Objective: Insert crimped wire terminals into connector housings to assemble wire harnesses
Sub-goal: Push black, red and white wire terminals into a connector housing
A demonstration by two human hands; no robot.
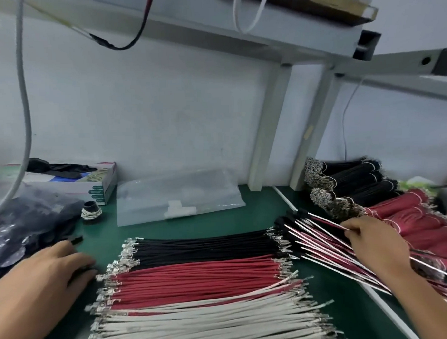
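- Head view: we see a green mat point(257, 211) carrying three flat rows of cut wires, their long axes running left to right, with crimped terminals at both ends
- Black wires point(207, 248) lie farthest from us, red wires point(196, 279) in the middle, white wires point(210, 324) nearest
- Our right hand point(372, 242) rests on a fan of finished harnesses point(321, 242), fingers curled about a few of its strands; the black connector housings point(286, 221) sit at the fan's upper-left tip, touching the right ends of the black row
- Our left hand point(56, 266) lies palm down at the mat's left edge, fingers bent over small dark pieces; whether it grips one we cannot tell
- A loose black housing point(76, 241) lies just beyond the left fingertips, beside a dark plastic bag point(29, 221)
- We judge the deciding relation to be this: the near terminals of the loose wires lie just right of the left hand, so it is the nearer hand to them
- Bundled black and red wire stock point(370, 187) is stacked at the right rear, behind the right hand
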